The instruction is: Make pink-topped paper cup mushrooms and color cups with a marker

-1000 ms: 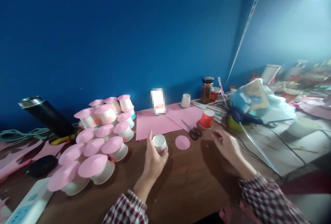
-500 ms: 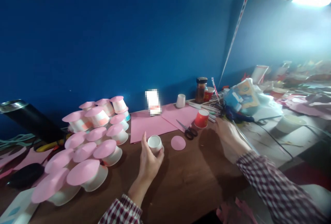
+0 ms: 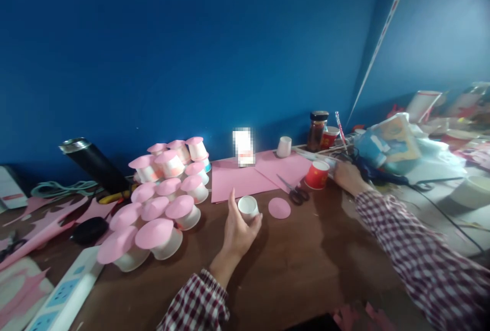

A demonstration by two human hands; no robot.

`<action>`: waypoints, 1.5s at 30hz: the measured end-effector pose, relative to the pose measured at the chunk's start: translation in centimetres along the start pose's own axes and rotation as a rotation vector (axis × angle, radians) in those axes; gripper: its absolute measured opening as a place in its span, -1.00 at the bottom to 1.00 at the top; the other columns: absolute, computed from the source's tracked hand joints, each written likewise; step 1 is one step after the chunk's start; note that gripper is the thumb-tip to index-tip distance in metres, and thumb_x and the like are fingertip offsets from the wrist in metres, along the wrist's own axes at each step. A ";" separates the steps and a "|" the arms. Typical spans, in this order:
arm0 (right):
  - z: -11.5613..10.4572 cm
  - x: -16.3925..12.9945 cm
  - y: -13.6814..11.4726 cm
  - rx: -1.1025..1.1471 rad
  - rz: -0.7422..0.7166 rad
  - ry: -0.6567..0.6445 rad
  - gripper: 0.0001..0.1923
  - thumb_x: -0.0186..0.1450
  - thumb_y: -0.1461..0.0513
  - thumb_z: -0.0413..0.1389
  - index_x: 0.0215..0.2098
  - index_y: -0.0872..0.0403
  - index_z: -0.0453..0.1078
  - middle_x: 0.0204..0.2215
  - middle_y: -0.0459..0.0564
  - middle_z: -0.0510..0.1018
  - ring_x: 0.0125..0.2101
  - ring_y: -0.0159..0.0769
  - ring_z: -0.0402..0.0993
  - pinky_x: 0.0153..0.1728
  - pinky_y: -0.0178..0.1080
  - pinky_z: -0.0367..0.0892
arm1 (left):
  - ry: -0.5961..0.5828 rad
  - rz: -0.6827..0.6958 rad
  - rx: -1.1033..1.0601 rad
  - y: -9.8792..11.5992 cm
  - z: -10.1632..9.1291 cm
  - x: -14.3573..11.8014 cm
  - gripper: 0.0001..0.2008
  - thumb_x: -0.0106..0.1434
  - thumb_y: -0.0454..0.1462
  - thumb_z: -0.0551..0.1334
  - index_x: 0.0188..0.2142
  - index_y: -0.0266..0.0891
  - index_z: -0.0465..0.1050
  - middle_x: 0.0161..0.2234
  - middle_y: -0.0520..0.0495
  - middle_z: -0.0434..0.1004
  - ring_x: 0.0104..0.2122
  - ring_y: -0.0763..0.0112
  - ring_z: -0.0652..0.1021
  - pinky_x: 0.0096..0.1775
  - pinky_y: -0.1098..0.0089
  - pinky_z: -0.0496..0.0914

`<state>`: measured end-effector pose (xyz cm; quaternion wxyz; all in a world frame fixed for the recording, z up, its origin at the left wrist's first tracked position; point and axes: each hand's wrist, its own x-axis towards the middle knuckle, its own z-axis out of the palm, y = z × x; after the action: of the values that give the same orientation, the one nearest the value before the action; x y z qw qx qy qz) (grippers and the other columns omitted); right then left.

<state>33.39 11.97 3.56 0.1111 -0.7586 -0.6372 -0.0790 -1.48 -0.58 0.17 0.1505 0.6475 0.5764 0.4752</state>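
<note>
My left hand (image 3: 239,226) is wrapped round a small white paper cup (image 3: 248,208), its open mouth facing up, just above or on the brown table. Right of it lies a pink paper disc (image 3: 279,208), with black-handled scissors (image 3: 297,194) beyond, their blades over pink paper sheets (image 3: 241,183). My right hand (image 3: 347,178) is stretched out to the far right, beside a red paper cup (image 3: 317,175) and thin white sticks (image 3: 312,155). A dark blue tool with a cord (image 3: 369,170) lies close to that hand. Its fingers are blurred and partly hidden.
Several white cups topped with pink paper cones (image 3: 155,234) stand at left, near a black flask (image 3: 95,162) and a white power strip (image 3: 65,290). An upturned white cup (image 3: 284,146) and a brown jar (image 3: 317,132) stand at the back. A plastic bag (image 3: 401,142) lies right.
The view has turned left, so things sit further right in it. My right hand has moved in nearer the white sticks and red cup. My left hand still holds the white cup.
</note>
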 end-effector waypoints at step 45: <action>-4.4 -16.3 -16.7 1.874 -0.293 -0.471 -0.68 0.06 0.04 0.26 -0.38 0.06 0.35 -0.49 -0.09 0.40 -0.51 -0.38 0.34 -0.53 -0.35 0.29 | 0.015 0.587 0.263 4.1 -2.8 -2.5 -0.63 0.23 -0.25 0.15 0.02 -0.30 0.20 -0.23 -0.20 0.52 -0.29 0.27 0.51 -0.23 0.27 0.35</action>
<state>14.21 -1.94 4.71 0.5282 -0.2725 -0.5356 0.6000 -0.89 -4.94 3.53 -0.0823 0.7965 0.4224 0.4248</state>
